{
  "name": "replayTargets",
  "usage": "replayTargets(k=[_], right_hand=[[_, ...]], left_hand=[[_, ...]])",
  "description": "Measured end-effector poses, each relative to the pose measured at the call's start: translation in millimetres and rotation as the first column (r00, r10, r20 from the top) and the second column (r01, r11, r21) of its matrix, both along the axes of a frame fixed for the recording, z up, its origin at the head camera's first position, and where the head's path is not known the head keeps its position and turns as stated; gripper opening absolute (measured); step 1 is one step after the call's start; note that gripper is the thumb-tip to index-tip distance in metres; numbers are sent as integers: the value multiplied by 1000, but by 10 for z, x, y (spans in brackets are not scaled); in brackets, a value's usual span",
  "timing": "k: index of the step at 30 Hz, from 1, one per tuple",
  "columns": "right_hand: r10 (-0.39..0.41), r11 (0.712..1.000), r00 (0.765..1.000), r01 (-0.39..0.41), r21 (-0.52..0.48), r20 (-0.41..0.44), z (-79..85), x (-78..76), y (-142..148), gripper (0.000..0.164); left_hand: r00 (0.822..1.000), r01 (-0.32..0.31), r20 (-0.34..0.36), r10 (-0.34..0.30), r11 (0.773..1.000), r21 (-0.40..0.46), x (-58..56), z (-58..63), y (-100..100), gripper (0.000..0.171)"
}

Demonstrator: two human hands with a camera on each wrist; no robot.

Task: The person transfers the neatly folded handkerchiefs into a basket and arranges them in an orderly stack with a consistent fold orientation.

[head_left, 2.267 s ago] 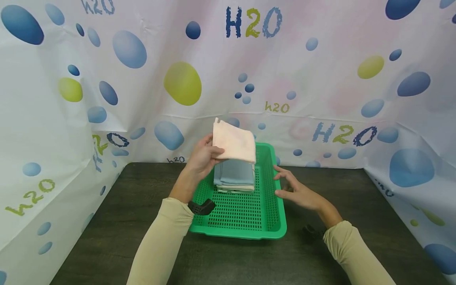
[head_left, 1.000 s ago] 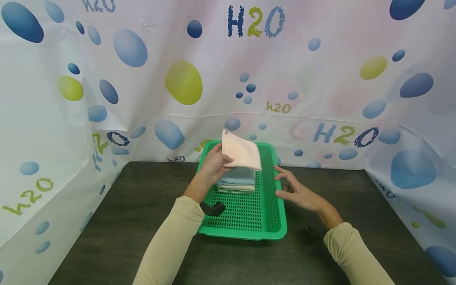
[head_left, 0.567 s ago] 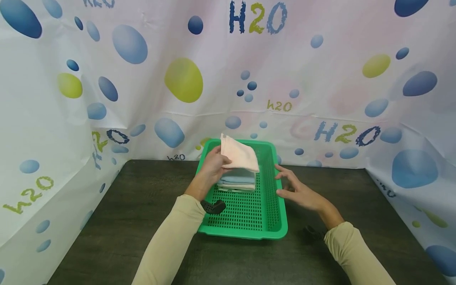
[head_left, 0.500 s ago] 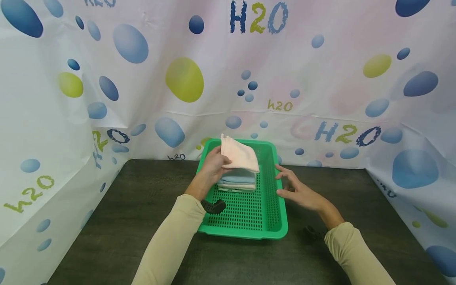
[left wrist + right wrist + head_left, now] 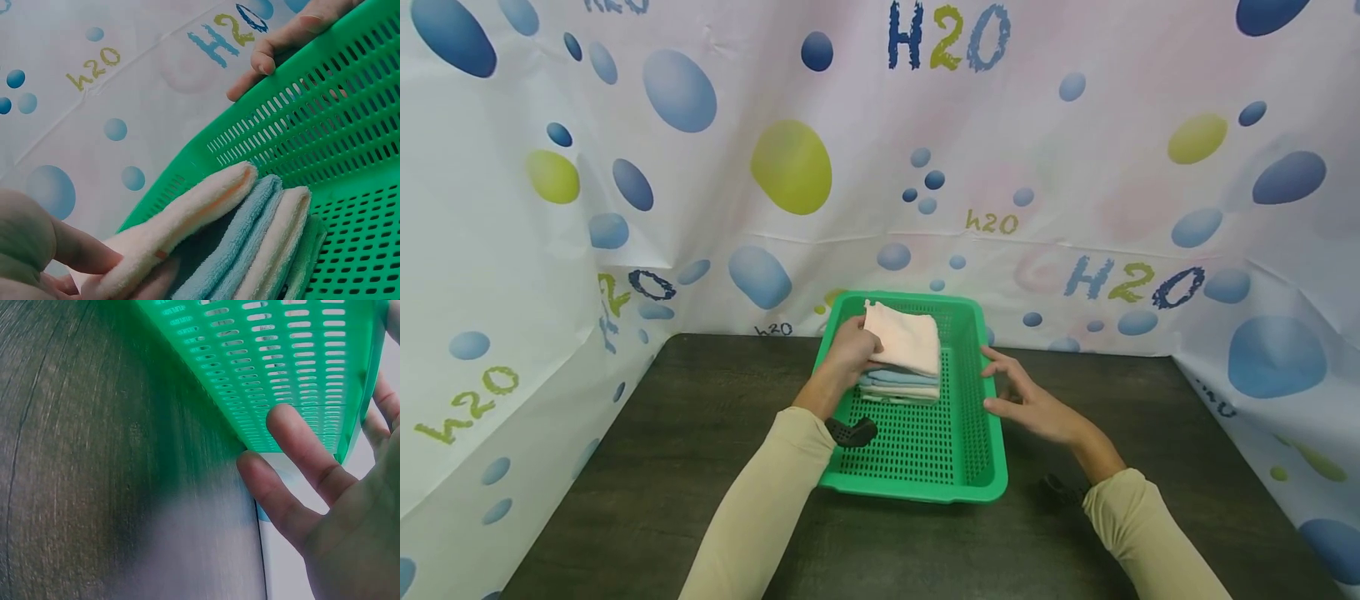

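A folded pale peach towel (image 5: 908, 337) is pinched at its left edge by my left hand (image 5: 850, 350), thumb on top and fingers beneath. It lies slantwise on a stack of folded towels, directly over a light blue towel (image 5: 897, 377). In the left wrist view the peach towel (image 5: 194, 206) leans near the blue one, its held side lifted off. Below come a cream towel (image 5: 275, 244) and a green one (image 5: 309, 256). The stack sits in a green basket (image 5: 917, 490). My right hand (image 5: 1037, 408) rests its fingertips on the basket's right rim, fingers loosely spread.
The basket stands on a dark wooden table (image 5: 647, 467). A white curtain (image 5: 1045, 108) with coloured drops and lettering hangs behind and at both sides. The basket's perforated side wall (image 5: 281, 362) rises beside my right fingers.
My left hand has moved right and lowered the peach towel from above the basket onto the stack. The right hand has stayed at the rim.
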State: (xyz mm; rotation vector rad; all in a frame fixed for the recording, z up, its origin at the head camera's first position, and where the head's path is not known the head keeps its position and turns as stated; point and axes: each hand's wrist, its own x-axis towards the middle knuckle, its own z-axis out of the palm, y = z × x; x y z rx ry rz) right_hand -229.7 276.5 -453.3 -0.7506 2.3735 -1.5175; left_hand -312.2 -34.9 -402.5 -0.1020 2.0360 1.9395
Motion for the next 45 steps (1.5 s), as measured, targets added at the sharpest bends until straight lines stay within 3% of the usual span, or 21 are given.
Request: replayTargets(k=[12,20,23,26,32,45], right_hand=[[-7,1000,1000,7,-1,0,0,-1,11,33],[-5,1000,1000,5,-2,-3,-14,0,12,33],[-5,1000,1000,5,-5,-3,-22,1,13,33],[-5,1000,1000,5,-7,0,-24,3,13,33],[-8,1000,1000,8,-9,5,-12,10,11,33],[-24,999,1000,24,25,-2,21,-4,1,33]], left_hand=[[998,32,-41,-39,986,-163,-4,-10,-37,58],[996,18,-82,-42,960,-278,8,-28,-52,55],[993,39,-93,-70,951,-306,8,-19,-51,54],[989,79,-89,-119,928,-365,10,1,-48,63],[974,141,-78,-211,842,-520,20,43,-39,91],[948,170,-121,-294,791,-587,69,95,-28,81]])
